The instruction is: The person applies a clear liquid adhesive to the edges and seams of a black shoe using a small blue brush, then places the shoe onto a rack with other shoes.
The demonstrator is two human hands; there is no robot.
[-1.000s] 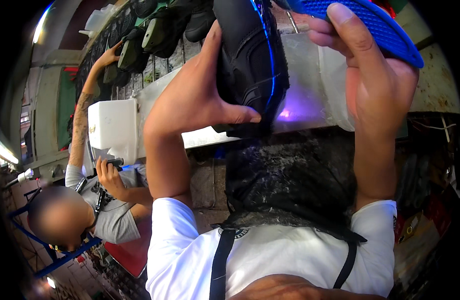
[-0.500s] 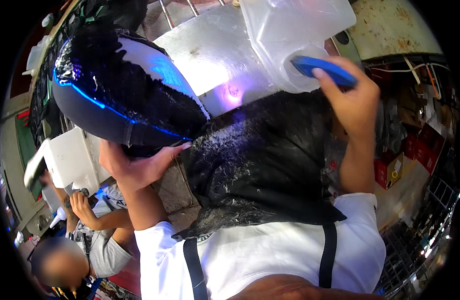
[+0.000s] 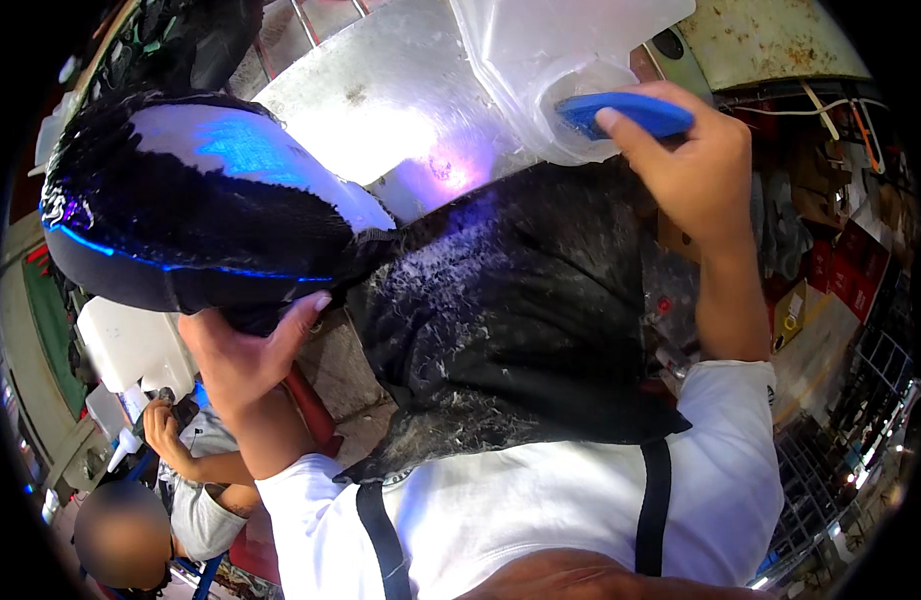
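My left hand [image 3: 242,355] is closed under the near side of a large rounded black piece [image 3: 270,210], its thumb along the lower edge. The piece has a ragged black covering, a pale patch [image 3: 210,140] lit blue on top, and a bright blue line along its side. Its exact kind is unclear. In my right hand [image 3: 700,165] is a blue oval tool [image 3: 630,115] that looks like a brush, gripped between thumb and fingers. The tool's tip is over the cut opening of a translucent plastic container [image 3: 530,60]. A black apron [image 3: 500,320] flecked with white scraps covers my lap.
A metal tabletop [image 3: 370,90] with a bright glare lies ahead. At lower left, another person's hand [image 3: 163,425] is beside a white plastic container [image 3: 130,340]. Red boxes [image 3: 850,270] and a dark wire rack [image 3: 830,450] stand at right.
The black piece and my left hand have shifted left, and the piece has turned to show more of its pale patch. My right hand has moved slightly left and up with the blue tool.
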